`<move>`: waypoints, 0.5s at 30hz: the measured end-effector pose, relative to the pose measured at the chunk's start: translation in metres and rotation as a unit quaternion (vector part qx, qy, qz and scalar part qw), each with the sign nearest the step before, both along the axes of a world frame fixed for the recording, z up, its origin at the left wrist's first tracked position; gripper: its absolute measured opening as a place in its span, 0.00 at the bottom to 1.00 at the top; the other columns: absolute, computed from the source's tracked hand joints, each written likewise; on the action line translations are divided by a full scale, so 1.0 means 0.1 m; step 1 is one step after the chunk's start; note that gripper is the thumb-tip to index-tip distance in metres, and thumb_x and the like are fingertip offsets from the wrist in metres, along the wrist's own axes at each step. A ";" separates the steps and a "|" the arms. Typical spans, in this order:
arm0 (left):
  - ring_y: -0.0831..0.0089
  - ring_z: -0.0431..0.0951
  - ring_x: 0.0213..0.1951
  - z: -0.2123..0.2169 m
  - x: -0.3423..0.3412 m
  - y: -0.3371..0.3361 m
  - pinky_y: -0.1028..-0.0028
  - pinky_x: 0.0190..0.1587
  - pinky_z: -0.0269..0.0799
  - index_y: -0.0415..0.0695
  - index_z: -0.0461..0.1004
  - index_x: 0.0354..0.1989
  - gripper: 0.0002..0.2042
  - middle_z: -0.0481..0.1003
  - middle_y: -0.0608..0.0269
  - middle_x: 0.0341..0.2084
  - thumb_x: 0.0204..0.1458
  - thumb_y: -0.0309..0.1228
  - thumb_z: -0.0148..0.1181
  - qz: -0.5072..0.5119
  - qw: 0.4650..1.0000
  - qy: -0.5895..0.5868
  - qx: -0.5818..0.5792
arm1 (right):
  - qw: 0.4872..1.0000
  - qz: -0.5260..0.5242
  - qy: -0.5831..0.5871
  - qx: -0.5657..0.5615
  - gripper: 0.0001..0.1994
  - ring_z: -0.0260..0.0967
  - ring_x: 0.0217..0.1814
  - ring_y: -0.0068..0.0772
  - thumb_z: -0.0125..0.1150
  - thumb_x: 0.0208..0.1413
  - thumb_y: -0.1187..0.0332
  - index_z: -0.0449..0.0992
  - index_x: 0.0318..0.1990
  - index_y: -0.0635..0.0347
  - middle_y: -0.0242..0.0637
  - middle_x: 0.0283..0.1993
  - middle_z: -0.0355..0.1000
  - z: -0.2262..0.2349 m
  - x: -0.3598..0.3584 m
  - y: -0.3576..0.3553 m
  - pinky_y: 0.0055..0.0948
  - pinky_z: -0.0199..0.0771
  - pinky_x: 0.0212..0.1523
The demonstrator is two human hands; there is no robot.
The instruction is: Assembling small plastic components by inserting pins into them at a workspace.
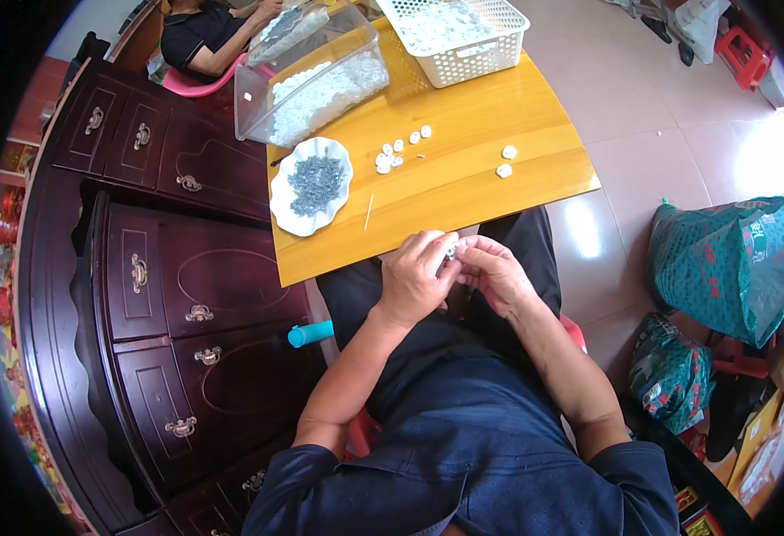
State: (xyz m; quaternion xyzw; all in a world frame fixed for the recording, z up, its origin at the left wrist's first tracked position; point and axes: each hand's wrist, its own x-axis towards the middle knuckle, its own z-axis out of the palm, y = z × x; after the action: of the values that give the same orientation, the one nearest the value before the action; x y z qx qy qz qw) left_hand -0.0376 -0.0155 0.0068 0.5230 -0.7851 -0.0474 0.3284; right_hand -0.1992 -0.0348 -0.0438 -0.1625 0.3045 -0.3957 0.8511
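Just off the table's front edge, above my lap, my two hands meet. My left hand [417, 279] is closed, with its thumb and fingers pinching a small white plastic piece [451, 252] that has dark holes. Fingertips of my right hand [497, 272] press on the same piece from the right, and its other fingers curl beneath. Most of the piece is hidden by the fingers. On the table lie several similar white pieces [384, 167] in a loose group, with two more [504, 170] farther right. A white scalloped dish [287, 211] holds many small dark metal pins or screws [314, 184].
A clear plastic bin [254, 116] of white pieces and a white perforated basket [472, 64] stand on the yellow table [463, 192]. A thin pale stick [369, 213] lies near the dish. Dark wooden cabinets [240, 304] flank the left; green bags [722, 259] the right. Another person [200, 40] sits opposite.
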 end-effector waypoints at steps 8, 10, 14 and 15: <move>0.58 0.82 0.39 0.00 0.07 0.00 0.66 0.42 0.78 0.40 0.80 0.45 0.16 0.80 0.56 0.38 0.45 0.25 0.72 -0.020 0.998 0.033 0.044 | 1.000 0.013 0.024 0.006 0.07 0.73 0.33 0.19 0.61 0.65 0.67 0.80 0.41 0.61 0.30 0.34 0.79 -0.01 -0.01 0.00 0.19 0.73 0.36; 0.57 0.82 0.39 0.00 0.08 0.01 0.66 0.42 0.78 0.40 0.80 0.45 0.16 0.80 0.55 0.39 0.45 0.24 0.72 -0.025 0.998 0.035 0.054 | 0.999 0.005 0.035 -0.004 0.08 0.72 0.30 0.18 0.62 0.64 0.67 0.80 0.41 0.62 0.31 0.32 0.78 0.02 0.00 0.01 0.19 0.72 0.34; 0.57 0.82 0.39 -0.01 0.06 0.00 0.66 0.42 0.78 0.40 0.80 0.44 0.16 0.80 0.56 0.38 0.45 0.24 0.71 -0.024 0.998 0.032 0.048 | 0.999 -0.009 0.051 -0.014 0.08 0.71 0.30 0.18 0.63 0.64 0.66 0.80 0.40 0.62 0.30 0.31 0.77 -0.04 0.02 0.02 0.19 0.71 0.33; 0.57 0.82 0.39 -0.03 0.07 0.01 0.66 0.42 0.78 0.40 0.80 0.44 0.16 0.80 0.56 0.38 0.45 0.23 0.71 -0.022 0.998 0.035 0.047 | 0.998 -0.017 0.056 -0.018 0.08 0.70 0.29 0.17 0.63 0.63 0.66 0.81 0.40 0.62 0.29 0.31 0.77 -0.05 0.03 0.03 0.19 0.70 0.33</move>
State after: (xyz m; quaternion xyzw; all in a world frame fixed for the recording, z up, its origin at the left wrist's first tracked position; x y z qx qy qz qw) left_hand -0.0311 -0.0149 0.0040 0.5184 -0.7816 -0.1097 0.3292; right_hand -0.1961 -0.0315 -0.0489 -0.1944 0.3477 -0.4060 0.8225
